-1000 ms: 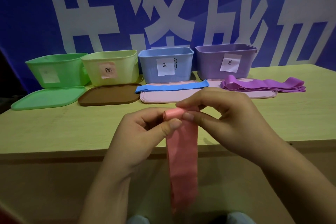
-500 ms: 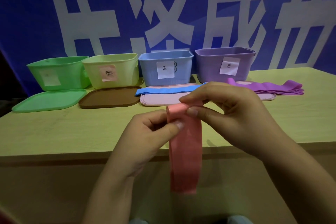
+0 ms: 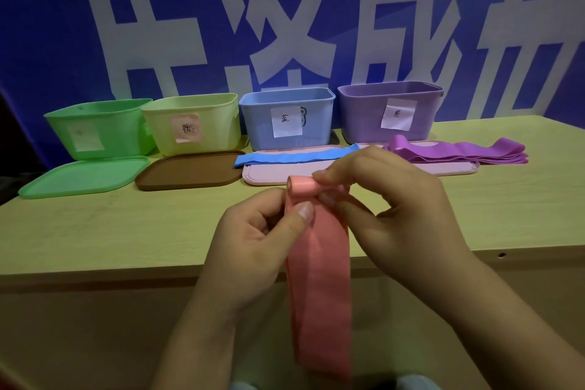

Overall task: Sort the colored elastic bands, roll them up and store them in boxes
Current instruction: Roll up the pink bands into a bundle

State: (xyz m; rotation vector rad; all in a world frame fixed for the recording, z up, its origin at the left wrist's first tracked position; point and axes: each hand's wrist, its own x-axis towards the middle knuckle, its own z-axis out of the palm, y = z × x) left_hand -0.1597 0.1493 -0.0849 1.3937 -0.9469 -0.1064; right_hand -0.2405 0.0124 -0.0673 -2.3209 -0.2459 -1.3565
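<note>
Both hands pinch the pink band [image 3: 319,282] above the bench [image 3: 126,231] edge: the left hand [image 3: 256,241] grasps below the roll, the right hand [image 3: 389,209] grasps the roll itself. The springy coil could unwind or skew if either grip loosens, since the long tail hangs free.

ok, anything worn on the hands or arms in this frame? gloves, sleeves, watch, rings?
Nothing worn that the head view shows. The left hand and right hand are bare: no gloves, rings or tape. Both forearms are uncovered down to the frame edge, with no sleeve, watch or bracelet in sight. Fingernails are short and look unpainted. No markers or cables on either arm.
</note>
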